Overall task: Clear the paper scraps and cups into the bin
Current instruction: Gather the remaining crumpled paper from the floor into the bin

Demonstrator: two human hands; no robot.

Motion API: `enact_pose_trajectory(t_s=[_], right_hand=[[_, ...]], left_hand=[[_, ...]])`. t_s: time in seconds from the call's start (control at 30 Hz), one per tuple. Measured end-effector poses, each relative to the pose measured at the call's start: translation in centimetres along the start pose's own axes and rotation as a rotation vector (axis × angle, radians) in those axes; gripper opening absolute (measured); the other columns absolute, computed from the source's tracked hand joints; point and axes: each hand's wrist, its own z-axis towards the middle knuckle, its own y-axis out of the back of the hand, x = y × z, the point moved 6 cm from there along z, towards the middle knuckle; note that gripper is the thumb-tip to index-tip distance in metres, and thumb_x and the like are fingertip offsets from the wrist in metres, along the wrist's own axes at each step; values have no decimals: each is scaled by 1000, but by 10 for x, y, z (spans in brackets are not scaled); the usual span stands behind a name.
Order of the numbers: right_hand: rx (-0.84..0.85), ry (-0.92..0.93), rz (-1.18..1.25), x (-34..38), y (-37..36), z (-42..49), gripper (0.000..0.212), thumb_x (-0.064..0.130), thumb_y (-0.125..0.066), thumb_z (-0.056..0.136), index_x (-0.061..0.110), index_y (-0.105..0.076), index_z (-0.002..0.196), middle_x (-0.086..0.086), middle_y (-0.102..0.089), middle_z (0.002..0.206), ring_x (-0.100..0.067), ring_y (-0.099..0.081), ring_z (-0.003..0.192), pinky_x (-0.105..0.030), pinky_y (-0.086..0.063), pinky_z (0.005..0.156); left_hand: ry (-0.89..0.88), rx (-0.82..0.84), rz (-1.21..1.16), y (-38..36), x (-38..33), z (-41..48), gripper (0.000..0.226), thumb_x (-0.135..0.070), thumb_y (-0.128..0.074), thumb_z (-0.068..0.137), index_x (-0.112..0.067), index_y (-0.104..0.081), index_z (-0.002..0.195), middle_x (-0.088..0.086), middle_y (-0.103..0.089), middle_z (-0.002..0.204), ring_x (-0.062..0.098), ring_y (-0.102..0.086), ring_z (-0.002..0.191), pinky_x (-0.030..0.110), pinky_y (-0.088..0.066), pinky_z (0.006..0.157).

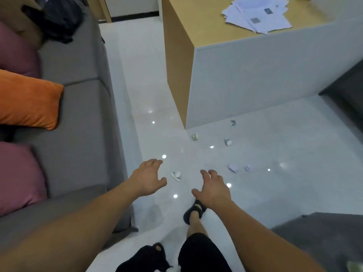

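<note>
Left hand (146, 178), right hand (213, 190) empty; 6 scraps (176, 176) on floor (275, 193).

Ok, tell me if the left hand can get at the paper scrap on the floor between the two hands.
Probably yes: the left hand hovers open just beside the scrap, with only bare floor between.
</note>
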Motion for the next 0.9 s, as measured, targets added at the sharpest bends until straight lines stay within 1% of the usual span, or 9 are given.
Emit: enact_pose_trajectory(t_s=[0.17, 0.27, 0.33, 0.47, 0.57, 0.63, 0.73, 0.83, 0.9], right_hand=[[114, 53, 5, -14, -17, 104, 75, 53, -51, 87, 27, -18, 150, 0, -21, 155, -24, -29, 135, -39, -41, 98], [175, 28, 14, -34, -43, 165, 76, 52, -51, 86, 27, -18, 150, 0, -21, 155, -24, -30, 136, -38, -41, 99], [212, 8, 26, -47, -71, 202, 76, 53, -51, 86, 27, -19, 150, 0, -22, 155, -23, -31, 135, -37, -41, 101], [301, -12, 21, -65, -155, 281, 78, 55, -50, 87, 27, -16, 151, 0, -22, 154, -23, -34, 133, -38, -43, 101], [327, 1, 1, -72, -228, 353, 79, 57, -46, 90, 25, -10, 152, 0, -17, 155, -23, -32, 133, -40, -43, 100], [317, 11, 22, -72, -280, 398, 80, 57, -47, 91, 23, -9, 152, -1, -18, 155, -24, -33, 132, -37, -44, 98], [278, 34, 25, -66, -354, 456, 82, 57, -51, 89, 22, -10, 151, -2, -21, 150, -24, -38, 125, -35, -46, 89], [235, 70, -22, -65, -416, 507, 86, 57, -56, 87, 21, -9, 150, -3, -21, 147, -26, -41, 119, -35, -47, 83], [193, 97, -76, -65, -443, 531, 87, 56, -60, 84, 21, -13, 148, -5, -22, 144, -27, -43, 115, -35, -46, 78]], left_hand=[[104, 80, -40, -18, 11, 96, 72, -49, -49, 91, -22, -20, 151, -1, -20, 158, 20, -18, 144, 39, -25, 115], [165, 131, -101, -52, 23, 155, 71, -48, -49, 91, -22, -21, 151, -2, -21, 157, 19, -18, 143, 37, -24, 115], [210, 176, -131, -86, 34, 190, 70, -47, -50, 92, -21, -23, 151, -2, -23, 156, 20, -22, 142, 34, -24, 114], [258, 224, -177, -162, 66, 268, 65, -45, -54, 89, -22, -33, 146, -2, -36, 149, 18, -36, 132, 33, -34, 109], [291, 234, -220, -217, 97, 341, 67, -45, -52, 91, -24, -27, 149, -3, -30, 152, 17, -31, 136, 30, -29, 109], [314, 212, -258, -254, 118, 386, 67, -45, -52, 91, -25, -25, 150, -4, -27, 154, 16, -30, 137, 30, -28, 109], [297, 187, -313, -311, 145, 439, 67, -45, -53, 91, -26, -25, 149, -5, -28, 154, 15, -31, 136, 30, -26, 110], [298, 176, -376, -362, 169, 474, 67, -46, -55, 90, -28, -28, 148, -8, -30, 153, 13, -31, 137, 31, -27, 111], [293, 164, -403, -387, 182, 487, 67, -47, -56, 89, -27, -29, 148, -7, -31, 152, 12, -32, 136, 29, -28, 110]])
